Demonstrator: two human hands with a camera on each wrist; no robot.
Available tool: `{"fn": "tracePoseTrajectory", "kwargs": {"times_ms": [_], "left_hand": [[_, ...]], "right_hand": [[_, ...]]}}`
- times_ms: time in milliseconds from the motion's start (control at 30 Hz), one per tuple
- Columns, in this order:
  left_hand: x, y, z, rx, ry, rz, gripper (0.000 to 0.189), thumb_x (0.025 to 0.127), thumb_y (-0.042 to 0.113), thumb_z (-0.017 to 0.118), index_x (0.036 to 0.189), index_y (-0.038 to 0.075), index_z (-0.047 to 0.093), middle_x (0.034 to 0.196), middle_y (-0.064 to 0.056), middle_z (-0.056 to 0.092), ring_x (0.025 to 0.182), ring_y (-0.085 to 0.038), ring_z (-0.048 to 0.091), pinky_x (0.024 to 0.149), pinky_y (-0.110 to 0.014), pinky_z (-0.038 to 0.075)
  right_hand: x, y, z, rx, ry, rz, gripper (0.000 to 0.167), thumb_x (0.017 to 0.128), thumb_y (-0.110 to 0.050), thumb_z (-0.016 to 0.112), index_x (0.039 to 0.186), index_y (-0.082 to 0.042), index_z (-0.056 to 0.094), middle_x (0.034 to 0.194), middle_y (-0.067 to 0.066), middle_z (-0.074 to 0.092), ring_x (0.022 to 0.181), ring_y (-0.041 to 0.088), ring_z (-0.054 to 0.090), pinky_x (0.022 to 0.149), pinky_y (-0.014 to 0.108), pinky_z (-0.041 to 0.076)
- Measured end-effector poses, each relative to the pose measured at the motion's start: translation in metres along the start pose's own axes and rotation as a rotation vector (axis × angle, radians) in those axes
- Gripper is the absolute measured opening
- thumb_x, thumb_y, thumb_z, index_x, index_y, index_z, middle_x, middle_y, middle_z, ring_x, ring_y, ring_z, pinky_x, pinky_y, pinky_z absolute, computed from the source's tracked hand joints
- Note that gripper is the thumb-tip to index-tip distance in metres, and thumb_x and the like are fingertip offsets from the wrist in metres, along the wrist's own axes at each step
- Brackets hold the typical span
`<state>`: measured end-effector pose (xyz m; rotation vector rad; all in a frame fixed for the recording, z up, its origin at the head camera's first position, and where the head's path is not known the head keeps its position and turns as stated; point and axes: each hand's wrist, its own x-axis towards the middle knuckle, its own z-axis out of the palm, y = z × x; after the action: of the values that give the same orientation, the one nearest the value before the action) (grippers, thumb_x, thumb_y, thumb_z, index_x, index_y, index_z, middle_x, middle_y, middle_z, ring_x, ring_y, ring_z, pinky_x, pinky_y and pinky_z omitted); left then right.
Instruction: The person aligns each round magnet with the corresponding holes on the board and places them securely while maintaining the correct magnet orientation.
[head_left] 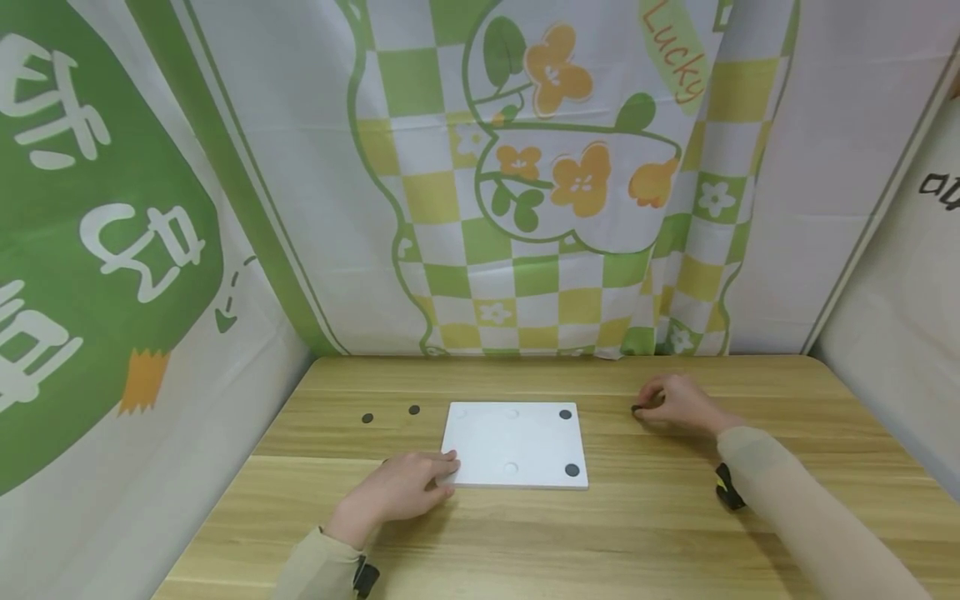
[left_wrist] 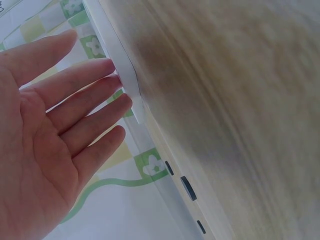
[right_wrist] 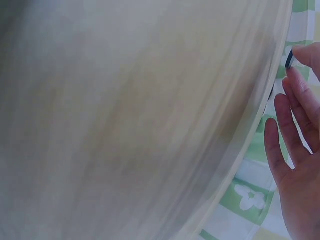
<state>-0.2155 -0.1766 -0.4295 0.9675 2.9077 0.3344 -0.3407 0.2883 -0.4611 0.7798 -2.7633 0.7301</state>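
A flat white board [head_left: 487, 442] with shallow round recesses lies on the wooden table. Two dark discs sit at its right side, a far disc [head_left: 566, 414] and a near disc [head_left: 572, 470]. My left hand [head_left: 405, 487] has its fingertips at the board's near left corner. In the left wrist view its fingers [left_wrist: 92, 102] are extended against the board's edge [left_wrist: 127, 75]. To the right of the board, my right hand [head_left: 678, 402] pinches a small dark disc [head_left: 635, 409] between thumb and forefinger. The right wrist view shows this disc [right_wrist: 290, 58] edge-on.
On the table [head_left: 540, 542], left of the board, lie a dark disc [head_left: 367, 418] and another disc [head_left: 414, 409]. A third is mostly hidden behind my left hand; the left wrist view shows it as a disc [left_wrist: 188, 188]. A patterned curtain [head_left: 525, 292] hangs behind the table.
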Motion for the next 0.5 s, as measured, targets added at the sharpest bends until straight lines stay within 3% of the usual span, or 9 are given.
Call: {"fn": "tracePoseTrajectory", "kwargs": {"times_ms": [500], "left_hand": [[-0.001, 0.001, -0.002, 0.004, -0.009, 0.000, 0.041, 0.094, 0.027, 0.057, 0.128, 0.005, 0.059, 0.137, -0.010, 0.054, 0.124, -0.030, 0.053, 0.104, -0.045, 0.044]], "right_hand": [[0.008, -0.013, 0.008, 0.034, -0.017, -0.043, 0.011, 0.074, -0.024, 0.080, 0.078, -0.017, 0.072, 0.084, -0.004, 0.071, 0.083, 0.018, 0.065, 0.073, 0.034, 0.057]]}}
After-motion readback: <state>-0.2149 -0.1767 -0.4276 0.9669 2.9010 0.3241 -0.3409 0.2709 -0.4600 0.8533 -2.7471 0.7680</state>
